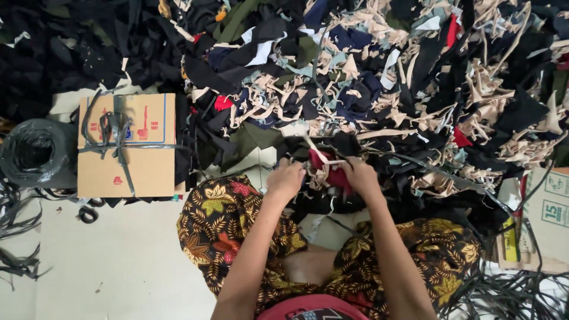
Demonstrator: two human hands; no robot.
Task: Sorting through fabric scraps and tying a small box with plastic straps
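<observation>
Left hand [286, 179] and right hand [360, 176] are both closed on a red scrap [329, 168] (a beige strip trails from it), held at the near edge of the scrap pile [367, 77]. A tied cardboard box [127, 144] sits on the floor [118, 261], well left.

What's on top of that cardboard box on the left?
A knot of grey plastic strapping lies on the cardboard box, bands running around it. Dark fabric scraps overlap its right edge. What the closed box holds is hidden.
</observation>
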